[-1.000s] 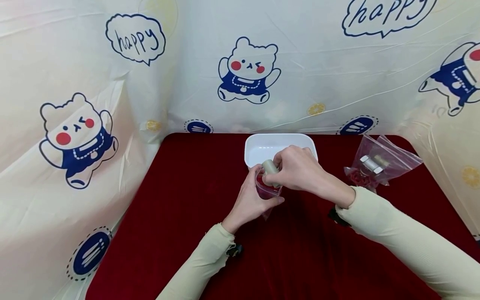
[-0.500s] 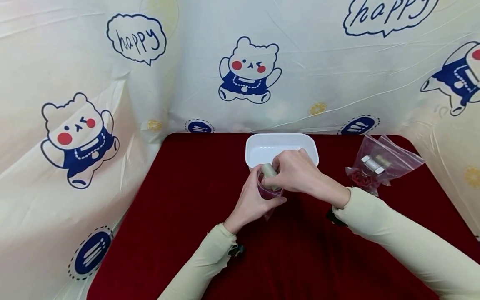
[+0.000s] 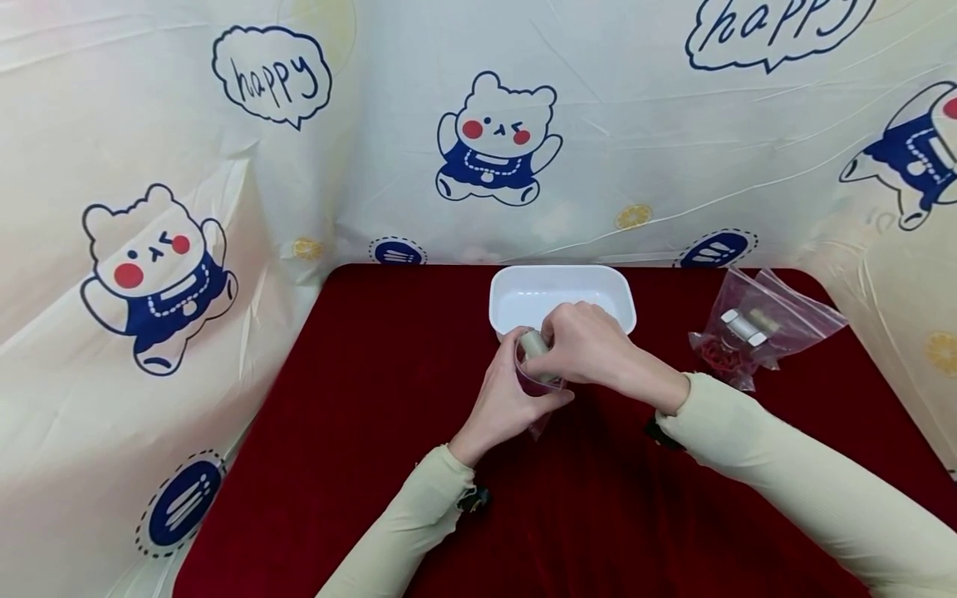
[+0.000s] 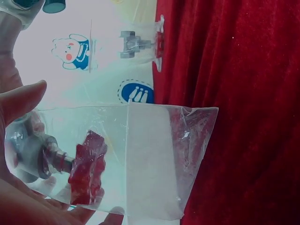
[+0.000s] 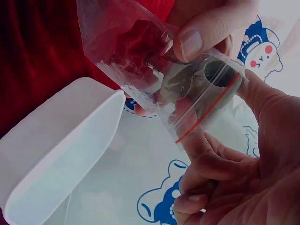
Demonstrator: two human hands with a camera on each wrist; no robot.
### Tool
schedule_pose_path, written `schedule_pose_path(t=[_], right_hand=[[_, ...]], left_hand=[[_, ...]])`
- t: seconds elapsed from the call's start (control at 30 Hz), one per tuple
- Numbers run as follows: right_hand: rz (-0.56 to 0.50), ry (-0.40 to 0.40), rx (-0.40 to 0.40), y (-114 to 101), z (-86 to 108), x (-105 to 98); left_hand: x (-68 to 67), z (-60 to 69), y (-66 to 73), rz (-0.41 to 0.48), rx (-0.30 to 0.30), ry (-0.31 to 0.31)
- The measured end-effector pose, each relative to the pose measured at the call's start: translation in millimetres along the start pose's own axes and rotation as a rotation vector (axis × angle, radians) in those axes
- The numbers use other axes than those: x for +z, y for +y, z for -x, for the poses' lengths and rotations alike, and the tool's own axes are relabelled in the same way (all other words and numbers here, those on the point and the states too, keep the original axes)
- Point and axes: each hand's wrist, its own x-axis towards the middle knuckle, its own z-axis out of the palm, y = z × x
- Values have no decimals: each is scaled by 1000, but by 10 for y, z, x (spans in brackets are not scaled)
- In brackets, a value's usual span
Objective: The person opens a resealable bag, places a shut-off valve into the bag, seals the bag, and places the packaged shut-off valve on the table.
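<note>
A grey valve with a red handwheel point(image 4: 89, 168) sits wheel-first inside a clear zip bag point(image 4: 150, 140), its pipe end near the mouth. My left hand point(image 3: 504, 404) grips the bag around its open mouth, thumb on the near side. My right hand point(image 3: 586, 340) pinches the grey valve body point(image 3: 534, 345) from above, its fingertips at the bag's mouth. In the right wrist view, the red zip line point(image 5: 206, 110) crosses the valve's open pipe end, and a right finger reaches in along the valve.
Behind the hands stands a white tray point(image 3: 538, 303). Clear zip bags point(image 3: 788, 324) with valves and a red handwheel lie at the table's right. Dark red cloth point(image 3: 374, 399) covers the table, and a printed curtain point(image 3: 598, 149) hangs around it.
The valve has sunk deeper into the bag, less of it showing above the mouth. My right hand has moved slightly down with it; my left hand has barely shifted.
</note>
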Motion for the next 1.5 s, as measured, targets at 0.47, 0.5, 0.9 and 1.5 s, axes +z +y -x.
schedule_pose_path(t=[0.47, 0.5, 0.9, 1.5], right_hand=[[55, -94, 97, -50, -54, 105], [63, -101, 95, -51, -60, 113], [108, -178, 149, -57, -108, 175], [106, -248, 134, -17, -134, 328]], left_hand=[[7, 1, 8, -24, -43, 9], [9, 0, 6, -24, -44, 10], [25, 10, -6, 0, -40, -9], [47, 48, -42, -12, -65, -36]])
